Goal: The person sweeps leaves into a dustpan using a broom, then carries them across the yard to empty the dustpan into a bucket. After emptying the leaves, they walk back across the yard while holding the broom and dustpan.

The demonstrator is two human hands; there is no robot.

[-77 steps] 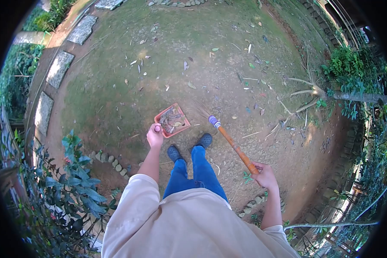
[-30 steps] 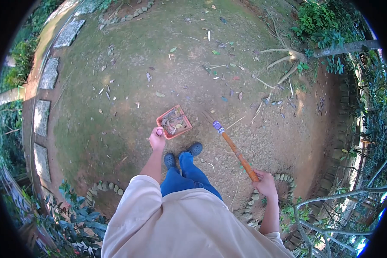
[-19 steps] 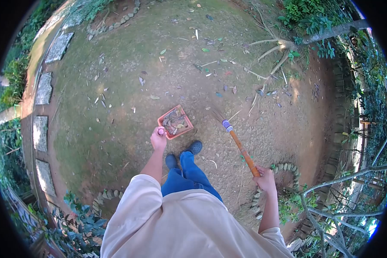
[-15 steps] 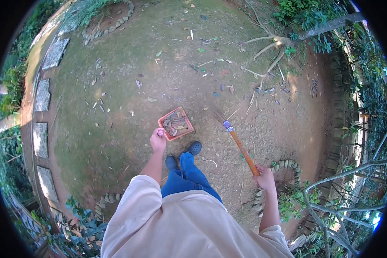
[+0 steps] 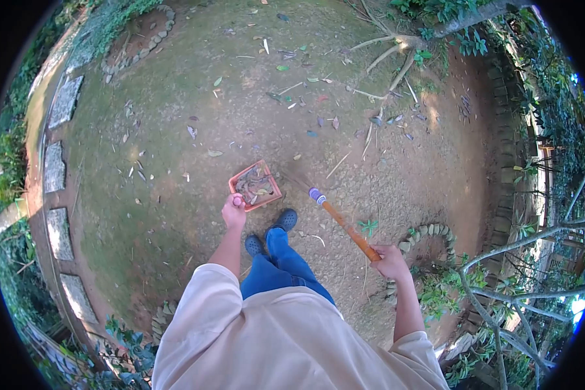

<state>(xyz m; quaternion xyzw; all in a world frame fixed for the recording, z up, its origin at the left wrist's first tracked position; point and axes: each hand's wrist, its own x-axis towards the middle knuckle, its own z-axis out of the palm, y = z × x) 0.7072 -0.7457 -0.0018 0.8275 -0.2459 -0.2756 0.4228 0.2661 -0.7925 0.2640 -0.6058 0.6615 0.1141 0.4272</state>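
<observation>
My left hand (image 5: 233, 214) is wrapped round the pinkish handle of an orange dustpan (image 5: 267, 203), which is low in front of my feet. Dry leaves (image 5: 259, 185) and twigs lie inside the pan. My right hand (image 5: 390, 263) grips the end of a long brown stick broom (image 5: 346, 227) with a purple and white binding. Its thin bristles point at the dustpan's right side and are blurred, close over the soil.
Fallen leaves (image 5: 192, 132) and twigs are scattered over the mossy ground (image 5: 143, 214). Exposed tree roots (image 5: 396, 58) spread at upper right. A stone ring (image 5: 429, 229) lies right of my feet, stone slabs (image 5: 60, 234) line the left, and branches (image 5: 500, 289) reach in at lower right.
The broom has swung left, bringing its bristles near the dustpan. The dustpan and my left hand sit slightly further left in view. The whole scene has shifted a little as my head moved.
</observation>
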